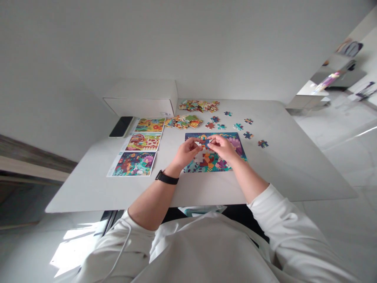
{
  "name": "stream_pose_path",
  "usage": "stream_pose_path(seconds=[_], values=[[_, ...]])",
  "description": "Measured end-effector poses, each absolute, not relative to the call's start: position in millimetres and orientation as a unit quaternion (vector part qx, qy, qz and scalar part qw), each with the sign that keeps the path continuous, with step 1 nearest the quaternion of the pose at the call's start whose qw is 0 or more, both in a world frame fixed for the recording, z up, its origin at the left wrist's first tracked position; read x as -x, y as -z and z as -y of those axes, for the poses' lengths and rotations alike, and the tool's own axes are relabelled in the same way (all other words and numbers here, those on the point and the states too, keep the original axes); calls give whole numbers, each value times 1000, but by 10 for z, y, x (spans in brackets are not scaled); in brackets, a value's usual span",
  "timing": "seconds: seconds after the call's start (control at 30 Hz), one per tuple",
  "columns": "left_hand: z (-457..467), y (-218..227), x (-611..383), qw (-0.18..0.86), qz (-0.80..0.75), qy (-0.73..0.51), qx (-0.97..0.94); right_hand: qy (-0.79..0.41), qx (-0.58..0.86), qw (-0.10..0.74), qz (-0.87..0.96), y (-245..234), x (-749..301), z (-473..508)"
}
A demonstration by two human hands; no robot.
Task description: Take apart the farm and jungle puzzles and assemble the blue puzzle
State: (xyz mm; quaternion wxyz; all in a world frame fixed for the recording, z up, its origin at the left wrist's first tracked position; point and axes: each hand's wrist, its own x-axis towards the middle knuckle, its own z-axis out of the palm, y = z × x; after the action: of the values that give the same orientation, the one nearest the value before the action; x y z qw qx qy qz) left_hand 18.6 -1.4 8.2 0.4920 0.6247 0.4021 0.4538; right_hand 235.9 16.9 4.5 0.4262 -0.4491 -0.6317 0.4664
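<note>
A partly assembled jigsaw puzzle [215, 167] with dark blue and teal foliage lies on the table, showing a pale gap at its left middle. Over its upper part, a jigsaw piece [204, 143] in blue and orange is held between my two hands. My left hand [187, 152], with a black band on the wrist, pinches the piece's left side between thumb and fingers. From the right, my right hand [223, 147] pinches its other side. Fingers cover part of the piece, and I cannot tell whether it touches the puzzle. Several loose blue and teal pieces [238, 127] lie beyond the puzzle.
Left of the puzzle, picture sheets [134, 164] lie in a column beside a black phone [121, 126]. A white box [141, 98] stands against the wall. Piles of yellow-green pieces [184, 122] and mixed pieces [199, 105] lie at the back of the white table [282, 157].
</note>
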Motion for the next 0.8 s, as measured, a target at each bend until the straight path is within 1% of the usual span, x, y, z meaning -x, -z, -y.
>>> stream_pose_path(seconds=[0.1, 0.2, 0.4, 0.6, 0.8], values=[[0, -38, -179, 457, -424, -455, -636, -448, 450, 431, 641, -33, -2390, -188], [-7, -23, -164, 380, -452, -447, -672, -422, 468, 432, 645, -19, -2427, -212], [24, -90, -130, 249, -473, -390, -750, -344, 529, 353, 690, 45, -2466, -218], [31, -84, -107, 202, -451, -349, -797, -289, 560, 305, 714, 19, -2448, -180], [-13, -7, -99, 184, -420, -323, -828, -266, 574, 286, 720, -44, -2441, -149]])
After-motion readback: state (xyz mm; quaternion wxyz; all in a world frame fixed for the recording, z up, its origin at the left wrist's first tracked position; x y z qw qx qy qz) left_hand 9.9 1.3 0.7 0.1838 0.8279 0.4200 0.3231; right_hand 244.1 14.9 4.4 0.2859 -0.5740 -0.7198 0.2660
